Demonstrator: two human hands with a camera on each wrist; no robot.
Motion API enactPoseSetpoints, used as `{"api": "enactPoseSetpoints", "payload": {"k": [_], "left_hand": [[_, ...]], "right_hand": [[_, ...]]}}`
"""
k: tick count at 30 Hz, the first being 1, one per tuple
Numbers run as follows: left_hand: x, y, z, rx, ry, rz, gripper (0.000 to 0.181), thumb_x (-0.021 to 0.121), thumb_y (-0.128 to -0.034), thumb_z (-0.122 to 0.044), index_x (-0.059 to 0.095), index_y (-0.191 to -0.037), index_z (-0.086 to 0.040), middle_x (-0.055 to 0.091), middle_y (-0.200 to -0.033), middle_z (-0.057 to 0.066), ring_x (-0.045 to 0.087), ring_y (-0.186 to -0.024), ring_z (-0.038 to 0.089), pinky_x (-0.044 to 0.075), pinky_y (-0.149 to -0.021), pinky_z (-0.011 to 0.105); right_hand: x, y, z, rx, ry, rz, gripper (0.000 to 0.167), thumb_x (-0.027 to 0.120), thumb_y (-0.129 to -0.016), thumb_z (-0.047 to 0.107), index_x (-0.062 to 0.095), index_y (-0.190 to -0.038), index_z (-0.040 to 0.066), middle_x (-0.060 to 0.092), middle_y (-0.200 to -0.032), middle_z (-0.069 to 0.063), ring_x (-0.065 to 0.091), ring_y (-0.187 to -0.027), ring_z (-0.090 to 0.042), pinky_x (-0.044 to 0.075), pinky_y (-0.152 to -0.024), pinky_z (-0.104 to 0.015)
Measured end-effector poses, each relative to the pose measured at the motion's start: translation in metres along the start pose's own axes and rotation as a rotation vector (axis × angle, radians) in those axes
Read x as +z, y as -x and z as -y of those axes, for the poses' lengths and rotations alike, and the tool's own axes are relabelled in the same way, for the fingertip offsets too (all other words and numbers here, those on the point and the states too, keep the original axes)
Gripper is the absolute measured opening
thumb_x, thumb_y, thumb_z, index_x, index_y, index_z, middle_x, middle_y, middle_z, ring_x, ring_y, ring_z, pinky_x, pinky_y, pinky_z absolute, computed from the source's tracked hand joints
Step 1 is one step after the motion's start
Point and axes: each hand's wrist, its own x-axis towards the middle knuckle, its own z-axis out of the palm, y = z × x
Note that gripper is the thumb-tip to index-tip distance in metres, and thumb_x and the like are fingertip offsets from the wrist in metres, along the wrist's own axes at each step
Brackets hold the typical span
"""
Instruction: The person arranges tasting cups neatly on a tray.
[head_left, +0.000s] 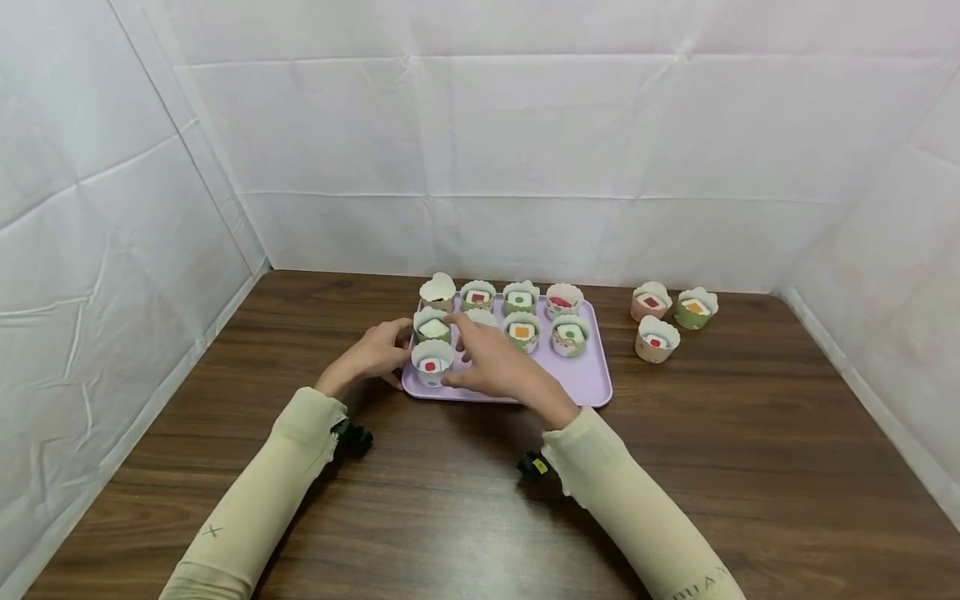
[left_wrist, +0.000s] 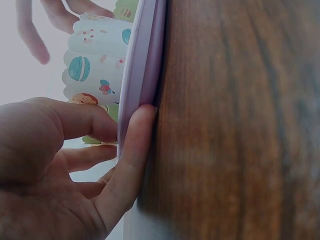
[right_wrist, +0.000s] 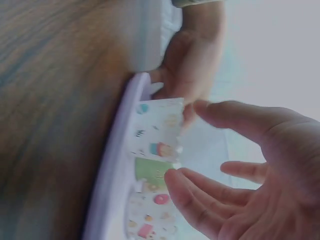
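Observation:
A lilac tray [head_left: 588, 375] holds several patterned paper cups with small blocks inside. My left hand [head_left: 375, 354] is at its left edge; in the left wrist view that hand [left_wrist: 100, 165] pinches the tray rim [left_wrist: 145, 65], thumb above and a finger underneath. Close by stands the front-left cup [head_left: 432, 364] with a red-marked block. My right hand [head_left: 498, 362] hovers over the tray beside that cup, covering part of a cup behind. In the right wrist view the hand [right_wrist: 235, 175] has its fingers spread, apart from the white cup [right_wrist: 157, 127].
Right of the tray, three more cups stand on the brown table [head_left: 450, 500]: a pink one [head_left: 650, 302], a green one [head_left: 695, 308] and a cream one [head_left: 656, 340]. White cloth [head_left: 525, 133] hangs behind and at both sides.

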Motion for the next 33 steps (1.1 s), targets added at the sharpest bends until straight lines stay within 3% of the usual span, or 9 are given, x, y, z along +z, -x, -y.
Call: {"api": "enactPoseSetpoints", "payload": {"k": [6,14,28,33], "left_hand": [[0.001,0.0,0.0,-0.008,-0.012,-0.01,0.05,0.052,-0.0973,-0.001,0.043,-0.147,0.0,0.048,-0.102,0.017,0.064,-0.079,0.026,0.067,-0.06,0.036],[0.001,-0.001,-0.001,-0.015,-0.02,-0.015,0.053,0.052,-0.0969,-0.001,0.042,-0.149,0.0,0.049,-0.101,0.017,0.065,-0.079,0.027,0.068,-0.06,0.036],[0.0,0.0,0.002,-0.002,-0.024,-0.011,0.049,0.052,-0.0964,-0.002,0.045,-0.145,0.0,0.05,-0.1,0.017,0.065,-0.074,0.025,0.067,-0.058,0.036],[0.0,0.0,0.002,-0.001,-0.027,-0.008,0.051,0.052,-0.0969,-0.002,0.044,-0.147,0.0,0.05,-0.102,0.018,0.065,-0.075,0.026,0.067,-0.058,0.035]], "right_hand": [[-0.016,0.007,-0.007,-0.077,-0.058,-0.058,0.081,0.083,-0.088,0.025,0.039,-0.155,0.014,0.072,-0.114,-0.016,0.071,-0.104,-0.026,0.062,-0.086,-0.037],[-0.032,0.018,-0.039,-0.151,-0.095,-0.177,0.061,0.078,-0.091,0.017,0.05,-0.144,0.006,0.071,-0.105,-0.014,0.071,-0.094,-0.021,0.065,-0.076,-0.031],[-0.067,0.054,-0.098,-0.022,-0.021,-0.305,0.042,0.078,-0.091,0.016,0.059,-0.128,0.008,0.071,-0.104,-0.014,0.071,-0.094,-0.024,0.062,-0.075,-0.033],[-0.084,0.065,-0.119,0.015,-0.012,-0.334,0.04,0.076,-0.093,0.015,0.059,-0.128,0.003,0.07,-0.106,-0.017,0.07,-0.096,-0.03,0.063,-0.082,-0.044]]}}
